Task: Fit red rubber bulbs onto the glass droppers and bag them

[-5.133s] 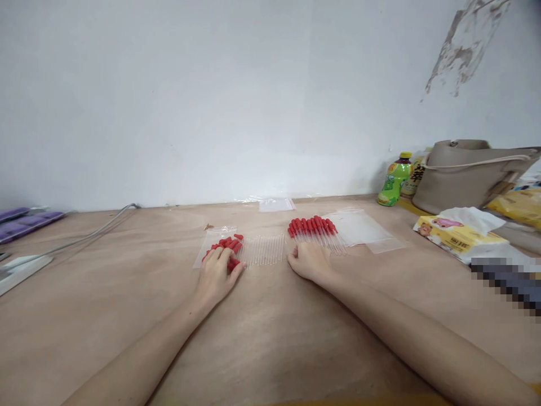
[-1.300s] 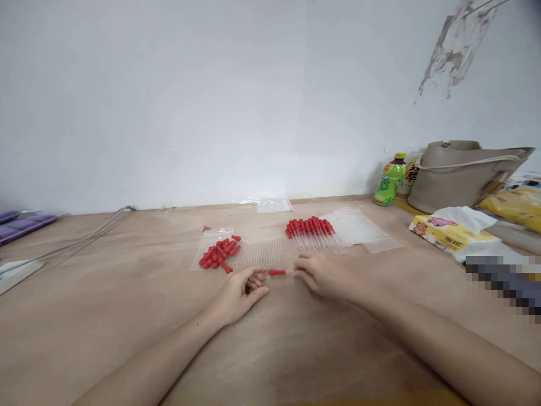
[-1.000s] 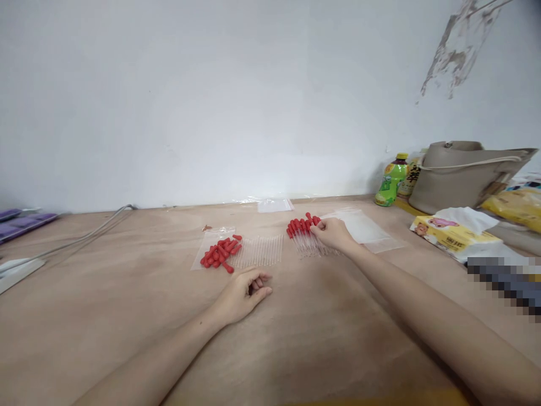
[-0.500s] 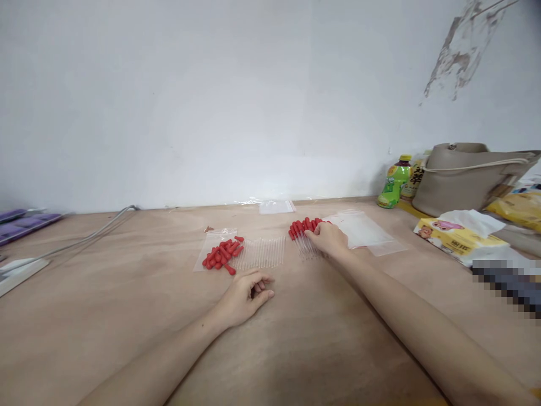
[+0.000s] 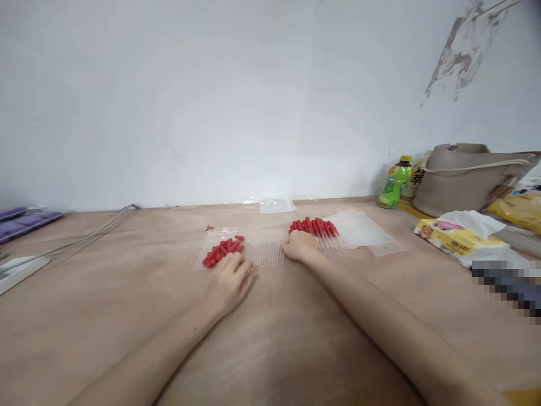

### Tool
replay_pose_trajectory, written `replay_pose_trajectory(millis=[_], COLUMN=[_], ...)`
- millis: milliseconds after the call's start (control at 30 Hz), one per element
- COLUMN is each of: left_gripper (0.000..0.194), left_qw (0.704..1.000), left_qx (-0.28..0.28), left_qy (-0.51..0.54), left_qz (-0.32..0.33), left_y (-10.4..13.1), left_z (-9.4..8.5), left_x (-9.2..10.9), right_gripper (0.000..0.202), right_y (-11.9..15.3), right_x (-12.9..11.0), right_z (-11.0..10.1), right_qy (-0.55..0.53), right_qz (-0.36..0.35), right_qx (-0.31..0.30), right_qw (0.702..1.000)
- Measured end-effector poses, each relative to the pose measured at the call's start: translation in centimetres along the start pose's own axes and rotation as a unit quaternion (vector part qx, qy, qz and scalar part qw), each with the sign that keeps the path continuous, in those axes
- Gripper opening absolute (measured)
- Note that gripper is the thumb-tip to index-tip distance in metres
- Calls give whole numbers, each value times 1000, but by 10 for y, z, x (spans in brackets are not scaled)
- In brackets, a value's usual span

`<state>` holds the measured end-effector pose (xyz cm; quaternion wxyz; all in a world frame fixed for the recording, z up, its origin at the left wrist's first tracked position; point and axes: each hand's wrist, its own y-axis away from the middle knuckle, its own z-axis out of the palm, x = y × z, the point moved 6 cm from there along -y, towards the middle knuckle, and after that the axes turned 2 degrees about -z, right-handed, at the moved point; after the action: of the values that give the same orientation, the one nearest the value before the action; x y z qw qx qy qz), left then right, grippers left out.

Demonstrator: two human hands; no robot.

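Observation:
My left hand [image 5: 230, 282] reaches over the near edge of a pile of red rubber bulbs [image 5: 220, 252], fingers bent and apart, its fingertips partly out of sight. Under that pile lies a clear zip bag [image 5: 202, 259]. A row of thin clear dropper tubes [image 5: 265, 252] lies side by side between my hands. My right hand [image 5: 301, 246] is closed at the right end of this row; what its fingertips pinch is hidden. Just behind and to the right of it, assembled droppers with red bulbs [image 5: 316, 226] lie in a row, their clear stems pointing toward me.
Flat clear bags [image 5: 366, 231] lie right of the droppers, with a small bag [image 5: 276, 207] by the wall. Farther right are a green bottle [image 5: 395, 183], a grey handbag [image 5: 452, 177] and a tissue pack [image 5: 462, 237]. A cable [image 5: 101, 228] and purple trays [image 5: 29, 225] are at left.
My right hand has moved left from the assembled droppers to the tube row, uncovering the droppers' right side. My left hand has shifted left and forward onto the bulb pile.

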<state>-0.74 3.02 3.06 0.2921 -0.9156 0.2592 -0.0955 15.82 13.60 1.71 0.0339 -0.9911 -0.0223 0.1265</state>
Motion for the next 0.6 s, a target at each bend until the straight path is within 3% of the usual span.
replay_pose_trajectory(millis=[100, 267, 467, 600], left_gripper=[21, 20, 18, 17], left_qw=[994, 983, 971, 986], left_qx=[-11, -88, -123, -75], left_qy=[-98, -119, -168, -126], left_qz=[-51, -106, -117, -80], left_y=[0, 2, 5, 7], left_z=[-4, 7, 14, 2], left_x=[-22, -36, -33, -12], right_gripper=[29, 27, 24, 22], right_y=[-6, -12, -13, 2], right_x=[-2, -7, -11, -10], right_z=[2, 4, 0, -14], right_qy=[-1, -7, -20, -38], right_qz=[7, 13, 9, -22], right_qx=[-26, -59, -65, -40], right_qw=[1000, 998, 998, 998])
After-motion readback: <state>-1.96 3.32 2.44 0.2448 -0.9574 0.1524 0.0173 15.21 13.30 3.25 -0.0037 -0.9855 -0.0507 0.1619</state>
